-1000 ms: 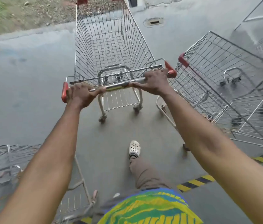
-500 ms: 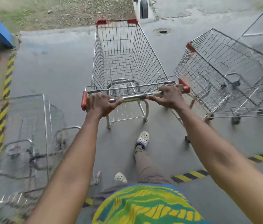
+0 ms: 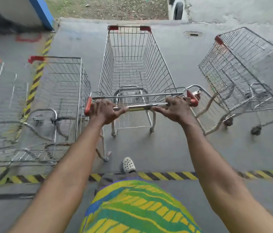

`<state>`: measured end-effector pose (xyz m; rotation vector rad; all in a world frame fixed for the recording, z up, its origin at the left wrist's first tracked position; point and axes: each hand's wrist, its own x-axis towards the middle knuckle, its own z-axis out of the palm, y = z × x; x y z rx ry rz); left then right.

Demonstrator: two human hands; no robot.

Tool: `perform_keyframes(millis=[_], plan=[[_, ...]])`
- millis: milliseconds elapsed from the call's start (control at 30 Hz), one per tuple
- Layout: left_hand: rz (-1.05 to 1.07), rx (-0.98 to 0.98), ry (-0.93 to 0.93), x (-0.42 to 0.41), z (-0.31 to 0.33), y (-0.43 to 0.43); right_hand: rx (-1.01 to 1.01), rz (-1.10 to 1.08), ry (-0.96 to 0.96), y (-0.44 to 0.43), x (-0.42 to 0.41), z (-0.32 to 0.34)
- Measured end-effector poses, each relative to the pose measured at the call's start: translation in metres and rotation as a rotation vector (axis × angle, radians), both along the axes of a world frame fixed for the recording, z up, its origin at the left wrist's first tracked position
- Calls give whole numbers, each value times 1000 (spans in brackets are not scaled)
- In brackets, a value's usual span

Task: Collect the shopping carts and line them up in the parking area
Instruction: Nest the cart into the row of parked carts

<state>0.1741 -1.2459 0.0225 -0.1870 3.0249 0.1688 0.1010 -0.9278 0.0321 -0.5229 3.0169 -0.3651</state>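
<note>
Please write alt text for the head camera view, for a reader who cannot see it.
Both hands grip the handle of an empty wire shopping cart on grey concrete, left hand near its left end, right hand near its right. Another cart stands to its left and one to its right; yellow-and-black striped tape crosses the floor near the person's feet.

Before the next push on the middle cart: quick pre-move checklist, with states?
1. Left hand grips the handle bar: ok.
2. Right hand grips the same bar: ok.
3. Middle cart has bare concrete ahead of it: ok.
4. Gap to the left cart: narrow, touching or not: cannot tell.
5. Gap to the right cart: its frame sits close by the right hand: cannot tell.
6. Middle cart's front wheels: hidden: cannot tell.
</note>
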Motion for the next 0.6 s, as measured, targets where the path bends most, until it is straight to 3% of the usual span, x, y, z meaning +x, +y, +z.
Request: perform_keyframes(millis=[300, 600], plan=[[-27, 131, 6, 91, 4, 20, 8, 30, -18, 19, 84, 1], [-95, 145, 36, 160, 4, 52, 46, -33, -72, 50, 160, 8]])
